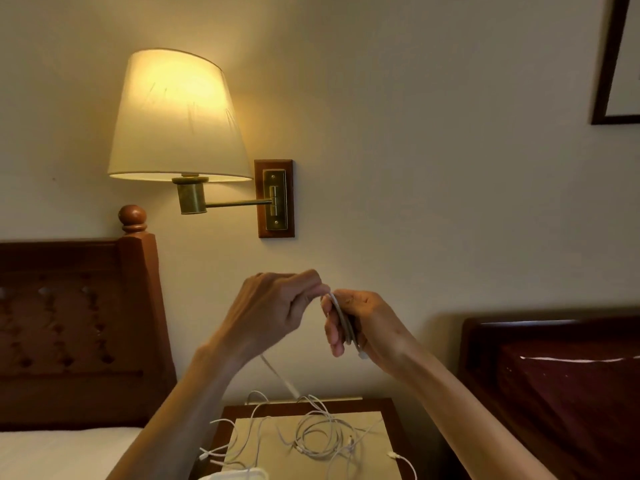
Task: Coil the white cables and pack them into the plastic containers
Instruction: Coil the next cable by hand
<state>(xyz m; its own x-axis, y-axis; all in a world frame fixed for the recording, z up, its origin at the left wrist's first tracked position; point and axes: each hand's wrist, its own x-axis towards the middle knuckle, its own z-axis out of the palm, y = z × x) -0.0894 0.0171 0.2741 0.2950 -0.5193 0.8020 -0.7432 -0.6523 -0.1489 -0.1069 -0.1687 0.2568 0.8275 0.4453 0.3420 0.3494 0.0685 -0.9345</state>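
Note:
My right hand [367, 323] holds a small coil of white cable [343, 323] upright, raised in front of the wall. My left hand [273, 310] pinches the same cable at the top of the coil. A loose strand [280, 375] hangs from below my left hand down to the nightstand. Several loose white cables [311, 438] lie tangled on the nightstand's beige top [372, 445]. A white plastic edge [239, 475], perhaps a container, shows at the bottom of the frame.
A lit wall lamp [180, 116] hangs above on a brass arm. A wooden headboard [79, 327] and white bed [62, 452] stand at left. A dark wooden headboard [554, 375] is at right. A picture frame [613, 64] hangs top right.

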